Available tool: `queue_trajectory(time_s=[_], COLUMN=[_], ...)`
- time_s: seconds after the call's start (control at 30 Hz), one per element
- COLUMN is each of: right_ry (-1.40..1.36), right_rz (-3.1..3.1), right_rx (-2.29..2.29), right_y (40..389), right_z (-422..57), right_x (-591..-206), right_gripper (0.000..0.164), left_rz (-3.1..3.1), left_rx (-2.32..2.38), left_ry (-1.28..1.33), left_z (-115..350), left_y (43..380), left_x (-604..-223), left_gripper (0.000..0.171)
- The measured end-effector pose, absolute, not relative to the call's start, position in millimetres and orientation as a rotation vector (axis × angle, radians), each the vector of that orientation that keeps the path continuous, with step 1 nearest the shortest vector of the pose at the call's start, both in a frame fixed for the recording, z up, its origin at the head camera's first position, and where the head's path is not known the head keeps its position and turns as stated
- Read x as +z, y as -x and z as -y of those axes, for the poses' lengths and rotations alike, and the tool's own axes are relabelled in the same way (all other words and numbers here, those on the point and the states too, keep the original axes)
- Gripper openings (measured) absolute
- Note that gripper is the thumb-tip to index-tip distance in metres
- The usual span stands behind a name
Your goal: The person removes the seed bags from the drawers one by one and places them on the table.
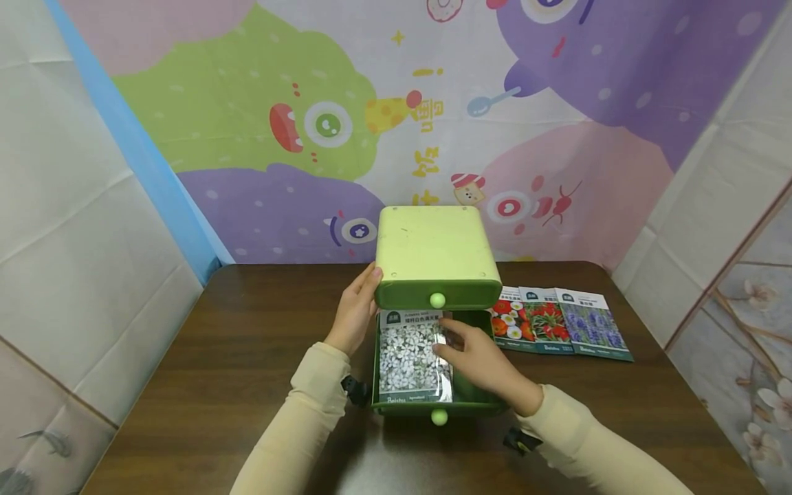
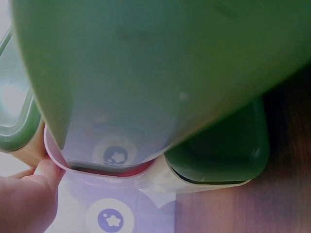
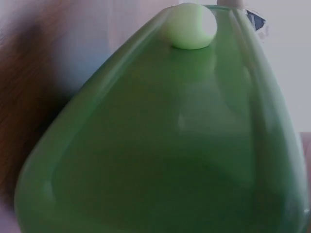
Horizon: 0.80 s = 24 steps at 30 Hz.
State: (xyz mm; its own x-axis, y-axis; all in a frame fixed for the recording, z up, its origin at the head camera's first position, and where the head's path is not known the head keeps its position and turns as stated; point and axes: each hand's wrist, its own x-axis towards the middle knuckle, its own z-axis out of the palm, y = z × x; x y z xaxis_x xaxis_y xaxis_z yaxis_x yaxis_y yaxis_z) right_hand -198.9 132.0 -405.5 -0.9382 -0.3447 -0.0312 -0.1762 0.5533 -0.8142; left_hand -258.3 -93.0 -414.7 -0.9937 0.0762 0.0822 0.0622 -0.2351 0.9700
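A pale yellow-green box [image 1: 433, 240] with dark green drawers stands on the table; its upper drawer [image 1: 402, 294] is closed and its lower drawer [image 1: 476, 395] is pulled out. Inside the lower drawer, on the left, lies a seed packet [image 1: 408, 357] with white flowers. My left hand [image 1: 355, 309] rests against the box's left side, fingers straight. Over the packet's right edge, my right hand [image 1: 482, 357] reaches into the drawer, index finger and thumb apart and touching the packet. The right wrist view shows the drawer front [image 3: 160, 136] with its round knob [image 3: 190, 26], but no fingers.
To the right of the box, several overlapping seed packets lie on the brown wooden table [image 1: 247, 385], the nearest to the edge showing purple flowers [image 1: 594, 326]. A cartoon-printed cloth [image 1: 247, 103] hangs right behind the table's back edge.
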Motion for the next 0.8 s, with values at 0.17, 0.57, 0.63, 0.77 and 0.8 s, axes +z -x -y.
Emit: queue_trajectory(time_s=[0.17, 0.57, 0.63, 0.77, 0.8], right_ry=[0.398, 0.278, 0.231, 0.140, 0.122], right_rz=[-2.515, -2.319, -2.281, -2.210, -2.189], right_rx=[-1.468, -1.682, -1.683, -1.661, -1.656], right_y=[199, 213, 216, 220, 221], right_z=[-134, -139, -140, -139, -139], right_x=[-405, -413, -416, -422, -424], right_gripper=[0.057, 0.054, 0.052, 0.049, 0.049], left_rz=[-1.932, -1.901, -1.901, -1.900, -1.900], left_rx=[2.463, 2.490, 2.490, 2.491, 2.489], left_ry=[-0.182, -0.178, -0.178, -0.179, -0.180], left_z=[93, 92, 92, 92, 92], left_y=[258, 259, 259, 259, 259], left_x=[-414, -414, -415, -415, -415], left_gripper=[0.064, 0.063, 0.063, 0.064, 0.064])
